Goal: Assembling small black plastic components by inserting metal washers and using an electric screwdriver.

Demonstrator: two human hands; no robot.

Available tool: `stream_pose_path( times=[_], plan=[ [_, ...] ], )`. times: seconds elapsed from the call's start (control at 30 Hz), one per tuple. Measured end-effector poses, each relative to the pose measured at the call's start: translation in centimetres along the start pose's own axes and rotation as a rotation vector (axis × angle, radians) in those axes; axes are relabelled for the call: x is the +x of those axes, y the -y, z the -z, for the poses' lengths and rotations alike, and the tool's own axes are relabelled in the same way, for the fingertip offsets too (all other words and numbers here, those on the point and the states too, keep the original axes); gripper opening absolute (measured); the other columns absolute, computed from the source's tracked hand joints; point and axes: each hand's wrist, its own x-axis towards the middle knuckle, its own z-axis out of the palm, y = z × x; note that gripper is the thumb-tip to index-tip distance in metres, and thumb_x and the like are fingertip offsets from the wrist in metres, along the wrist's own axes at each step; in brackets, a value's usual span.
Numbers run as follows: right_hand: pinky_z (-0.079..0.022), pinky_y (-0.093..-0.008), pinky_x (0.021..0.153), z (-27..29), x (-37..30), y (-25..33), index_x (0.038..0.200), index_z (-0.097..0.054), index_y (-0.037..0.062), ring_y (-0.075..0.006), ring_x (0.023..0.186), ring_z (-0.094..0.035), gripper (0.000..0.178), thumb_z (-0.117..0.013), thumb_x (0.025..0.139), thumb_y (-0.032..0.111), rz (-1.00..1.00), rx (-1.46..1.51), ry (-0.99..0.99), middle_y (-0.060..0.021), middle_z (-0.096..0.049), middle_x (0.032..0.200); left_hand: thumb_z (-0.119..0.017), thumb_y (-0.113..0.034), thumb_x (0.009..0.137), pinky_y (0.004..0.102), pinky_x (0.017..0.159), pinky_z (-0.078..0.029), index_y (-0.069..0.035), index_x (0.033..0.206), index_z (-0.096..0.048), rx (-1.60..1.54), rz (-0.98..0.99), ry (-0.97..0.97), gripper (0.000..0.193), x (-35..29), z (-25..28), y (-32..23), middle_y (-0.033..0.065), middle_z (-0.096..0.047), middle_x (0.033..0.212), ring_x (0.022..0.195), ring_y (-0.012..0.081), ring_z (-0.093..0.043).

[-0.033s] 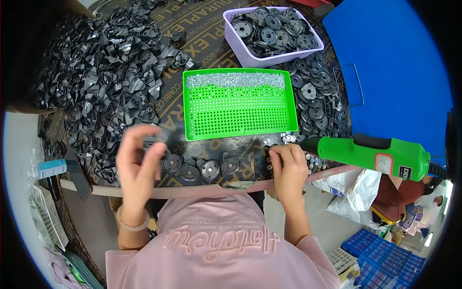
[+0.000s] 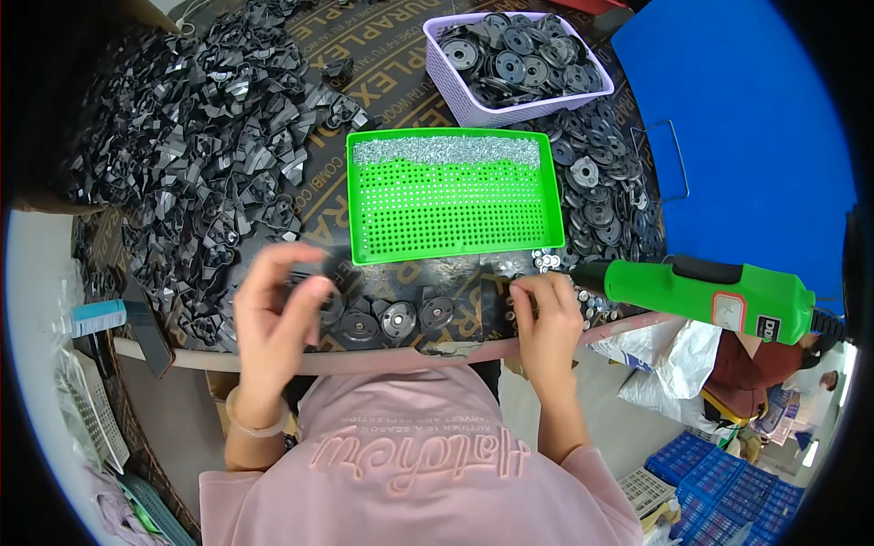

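My left hand (image 2: pixel 273 318) is curled round a black plastic part (image 2: pixel 309 270), blurred by motion, above the near left of the table. Just right of it lies a short row of black round discs with metal centres, among them one disc (image 2: pixel 398 320) with a paler middle. My left fingers partly cover the leftmost disc. My right hand (image 2: pixel 551 318) rests at the table's near edge with thumb and fingertips drawn together beside small round metal pieces (image 2: pixel 546 261). What those fingertips hold, if anything, is hidden. A green electric screwdriver (image 2: pixel 701 289) lies to the right of that hand.
A green perforated tray (image 2: pixel 455 246) with small silvery screws (image 2: pixel 446 151) stands in the middle. Angular black parts (image 2: pixel 218 136) are heaped at left. Behind stands a lilac basket (image 2: pixel 510 118) of black discs, with more discs (image 2: pixel 596 214) piled near a blue panel (image 2: pixel 737 136).
My left hand has shifted slightly right with the black part, and now partly covers the leftmost disc of the row. My right hand has hardly moved.
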Motion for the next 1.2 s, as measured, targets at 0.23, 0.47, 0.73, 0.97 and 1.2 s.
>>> stream_pose_path(
  times=[0.23, 0.47, 0.73, 0.97, 1.2],
  plan=[
    [-0.033, -0.0213, 0.056, 0.8, -0.5, 3.1, 0.09, -0.066, 0.0026, -0.0047, 0.066, -0.045, 0.002, -0.068, 0.09, 0.003, -0.208, 0.929, 0.178, -0.0001, -0.056, 0.088, -0.06, -0.009, 0.095, 0.0311, 0.09, -0.052, 0.0, 0.15, -0.031, -0.528, 0.234, 0.644, 0.062, -0.4, -3.9, -1.0, 0.0185, -0.049, 0.134, 0.102, 0.0205, -0.062],
    [-0.033, -0.0201, 0.051, 1.0, 0.6, 6.2, 0.092, -0.069, 0.0022, -0.0025, 0.065, -0.051, 0.01, -0.075, 0.084, 0.001, -0.064, 0.764, 0.204, -0.0014, -0.057, 0.088, -0.05, 0.016, 0.092, 0.0297, 0.092, -0.053, 0.0, 0.146, -0.034, -0.31, -0.017, 0.642, 0.059, -0.3, -5.7, 1.0, 0.012, -0.054, 0.126, 0.11, 0.0165, -0.064],
    [-0.029, -0.0201, 0.046, 0.6, 0.2, 5.5, 0.086, -0.067, 0.0027, -0.0015, 0.054, -0.044, 0.015, -0.081, 0.079, 0.002, -0.169, 0.8, 0.184, -0.001, -0.057, 0.085, -0.052, 0.016, 0.092, 0.0313, 0.091, -0.056, 0.0, 0.144, -0.035, -0.408, 0.063, 0.606, 0.057, -0.7, -5.8, 0.7, 0.0133, -0.054, 0.126, 0.109, 0.0182, -0.064],
    [-0.028, -0.0208, 0.049, 0.9, 0.3, 4.7, 0.081, -0.065, 0.0038, -0.0037, 0.057, -0.04, 0.018, -0.082, 0.076, 0.0, -0.093, 0.834, 0.147, 0.0009, -0.054, 0.08, -0.056, 0.013, 0.091, 0.0301, 0.084, -0.058, -0.002, 0.144, -0.035, -0.438, 0.138, 0.652, 0.059, -0.7, -5.9, 1.4, 0.0119, -0.058, 0.12, 0.101, 0.0162, -0.064],
    [-0.035, -0.0222, 0.053, 5.8, 2.8, -1.0, 0.088, -0.068, 0.0011, -0.0074, 0.063, -0.049, 0.012, -0.077, 0.08, 0.001, -0.264, 0.329, 0.235, -0.0019, -0.06, 0.08, -0.058, 0.011, 0.091, 0.0316, 0.084, -0.058, -0.002, 0.145, -0.035, -0.47, 0.202, 0.584, 0.06, -0.8, -5.0, 1.3, 0.0094, -0.058, 0.107, 0.1, 0.0167, -0.063]
  ],
)
